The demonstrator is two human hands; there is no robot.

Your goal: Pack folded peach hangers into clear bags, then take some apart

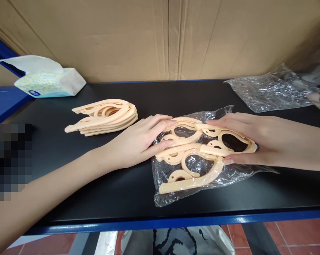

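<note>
Several cream plastic folding hangers (202,179) lie on and within a clear plastic bag (162,198) at the middle of the black table. My left hand (141,141) rests at their left side, its fingertips and thumb pressing on the plastic pieces. From the right, my right hand (252,140) spans the right end of the hangers, fingers along the far edge and thumb on the near side. Whether every hanger is inside the bag cannot be made out. Left of my left hand sits a neat stack of similar cream hangers (106,118).
A tissue pack (50,83) stands at the back left. More clear plastic bags (271,90) lie at the back right, beside part of another person's hand (315,97). Cardboard (128,42) rises behind the table. A blue edge (175,222) runs along the front, with a white sack (175,242) below.
</note>
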